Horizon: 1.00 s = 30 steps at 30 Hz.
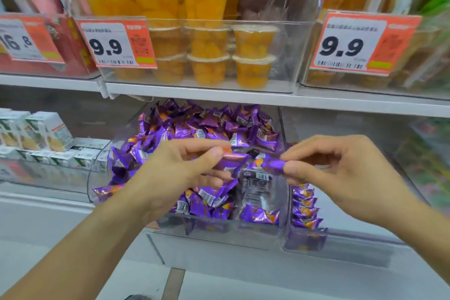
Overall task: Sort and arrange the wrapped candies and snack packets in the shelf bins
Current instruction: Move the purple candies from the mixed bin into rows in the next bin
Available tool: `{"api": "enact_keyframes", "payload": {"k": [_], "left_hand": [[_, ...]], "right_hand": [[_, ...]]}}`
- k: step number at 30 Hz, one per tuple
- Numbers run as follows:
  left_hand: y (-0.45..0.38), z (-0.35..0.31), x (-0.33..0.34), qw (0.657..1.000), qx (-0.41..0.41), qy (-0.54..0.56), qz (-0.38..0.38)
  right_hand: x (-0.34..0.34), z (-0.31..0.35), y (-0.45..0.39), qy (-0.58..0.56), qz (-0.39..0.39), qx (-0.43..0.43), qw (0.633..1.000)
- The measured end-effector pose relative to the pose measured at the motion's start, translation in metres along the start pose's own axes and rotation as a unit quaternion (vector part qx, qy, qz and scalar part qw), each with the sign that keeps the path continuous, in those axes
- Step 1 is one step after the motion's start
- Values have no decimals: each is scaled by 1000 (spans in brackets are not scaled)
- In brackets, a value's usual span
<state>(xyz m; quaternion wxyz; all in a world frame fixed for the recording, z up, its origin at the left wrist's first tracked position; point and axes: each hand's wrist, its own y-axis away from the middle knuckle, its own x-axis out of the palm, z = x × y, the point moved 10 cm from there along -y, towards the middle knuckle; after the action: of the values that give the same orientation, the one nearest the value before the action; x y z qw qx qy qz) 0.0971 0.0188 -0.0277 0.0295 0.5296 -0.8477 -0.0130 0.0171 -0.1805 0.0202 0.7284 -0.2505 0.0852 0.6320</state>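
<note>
A clear plastic bin [219, 229] on the lower shelf is heaped with several purple wrapped candies [209, 124]. My left hand [185, 168] pinches one purple candy [231, 159] between thumb and fingers above the heap. To its right, my right hand [341, 170] pinches another purple candy [270, 164] by its end. The two candies nearly meet over the bin's middle. A dark packet [255, 185] with a barcode lies among the candies just below both hands. A narrower bin [304, 238] on the right holds a row of the same purple candies [304, 209].
The shelf above carries a clear bin of orange fruit cups [209, 56] behind price tags reading 9.9 [117, 42]. White and green cartons [36, 134] stand in a bin at the left. Another clear bin [414, 153] sits at the far right.
</note>
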Motion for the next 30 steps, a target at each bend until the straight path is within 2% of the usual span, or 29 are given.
{"api": "enact_keyframes", "payload": {"k": [2,6,10,15,22,26,30], "left_hand": [[2,2,20,999,-10,37,40],[-1,11,52,995,-16,78,64],[-9,18,63,997,-5,69,26],[-13,18,66,1000,16,20,-15],[-14,16,80,1000,2,5,25],[-9,16,87,999,-8,8,38],[-6,17,89,999,-12,3,44]], "right_hand": [[-15,-10,11,-120,-55,12,991],[-25,-27,25,-215,-98,4,972],[-24,-36,31,-173,-72,-11,982],[-27,-54,29,-177,-75,32,981],[-46,-62,29,-154,-129,60,978],[-33,-75,29,-219,-75,105,967],[-17,-76,32,-318,-20,142,937]]}}
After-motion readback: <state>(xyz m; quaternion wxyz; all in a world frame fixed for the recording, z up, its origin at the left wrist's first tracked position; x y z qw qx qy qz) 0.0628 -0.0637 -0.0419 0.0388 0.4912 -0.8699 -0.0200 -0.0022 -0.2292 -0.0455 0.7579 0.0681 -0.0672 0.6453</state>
